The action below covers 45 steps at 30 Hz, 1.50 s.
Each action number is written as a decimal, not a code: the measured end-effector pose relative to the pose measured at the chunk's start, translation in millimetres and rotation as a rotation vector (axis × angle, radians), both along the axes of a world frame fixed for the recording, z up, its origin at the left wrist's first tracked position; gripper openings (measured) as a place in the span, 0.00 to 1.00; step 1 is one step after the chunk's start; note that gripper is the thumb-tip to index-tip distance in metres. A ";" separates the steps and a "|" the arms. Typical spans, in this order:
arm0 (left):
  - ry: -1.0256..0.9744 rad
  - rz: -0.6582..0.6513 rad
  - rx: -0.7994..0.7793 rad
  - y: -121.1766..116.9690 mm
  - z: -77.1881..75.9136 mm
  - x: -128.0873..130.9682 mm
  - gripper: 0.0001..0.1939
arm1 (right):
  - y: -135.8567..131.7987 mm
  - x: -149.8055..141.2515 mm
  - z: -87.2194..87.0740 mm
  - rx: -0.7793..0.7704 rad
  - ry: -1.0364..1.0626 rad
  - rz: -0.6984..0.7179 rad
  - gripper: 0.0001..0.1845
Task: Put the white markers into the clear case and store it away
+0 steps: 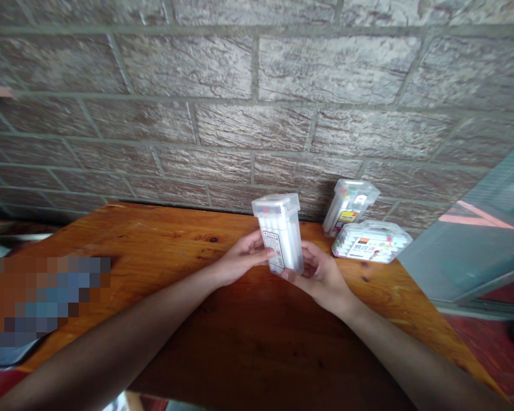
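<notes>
Marker box (pixel 280 233): upright, lid on, held just above the tabletop (pixel 163 245) at centre.
Left hand (pixel 242 260): clamped on the box's side, at 9 o'clock.
Right hand (pixel 319 275): cupped closed round the base, at 4 o'clock.
Advice: keep your base grip firm and the box vertical.
Nearby: two more boxes (pixel 370 241) at 2 o'clock, by the wall (pixel 257 103).

Both hands are holding a clear marker box (pixel 279 234) upright above the wooden table (pixel 163 245). The left hand (pixel 242 260) is gripping it from nine o'clock, thumb lying across the label; the right hand (pixel 321 277) is cradling its base from four o'clock. At two o'clock, a second box (pixel 349 206) is leaning against the brick wall (pixel 240 114), with a third box (pixel 372 242) lying flat just before it.
</notes>
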<state>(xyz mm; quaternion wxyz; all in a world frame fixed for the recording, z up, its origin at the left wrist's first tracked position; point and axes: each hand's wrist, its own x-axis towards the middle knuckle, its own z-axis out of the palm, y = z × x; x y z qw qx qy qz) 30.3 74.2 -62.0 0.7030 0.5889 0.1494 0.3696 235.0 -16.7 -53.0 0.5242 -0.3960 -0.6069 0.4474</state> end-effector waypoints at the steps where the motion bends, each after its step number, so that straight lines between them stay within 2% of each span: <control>1: 0.006 -0.008 -0.022 -0.5 0.5 -0.5 0.24 | 0.0 -0.3 -0.3 0.002 -0.001 0.005 0.26; 5: 0.019 -0.004 -0.074 -1.4 1.3 -1.7 0.27 | -0.5 -1.4 -1.2 0.024 -0.022 0.016 0.26; 12: 0.042 0.050 -0.052 -2.8 4.2 -2.1 0.30 | -1.2 -3.4 -1.1 0.011 0.033 0.061 0.33; 19: 0.065 0.041 -0.007 -2.4 8.1 -4.4 0.34 | 1.1 -1.1 3.3 0.025 0.047 0.059 0.30; 26: 0.048 0.001 0.052 -1.0 9.2 -3.3 0.40 | 1.3 1.6 7.1 -0.054 0.091 0.040 0.28; 32: 0.077 0.014 0.042 -0.9 7.8 -3.7 0.44 | 2.9 3.8 3.6 -0.107 0.187 0.051 0.28; 38: 0.107 0.023 0.002 -1.2 5.6 -4.4 0.49 | 5.4 7.3 -2.0 -0.133 0.195 0.060 0.26; 45: 0.100 -0.019 -0.027 -2.6 7.4 -4.2 0.42 | 3.0 4.7 -1.5 -0.208 0.254 0.013 0.21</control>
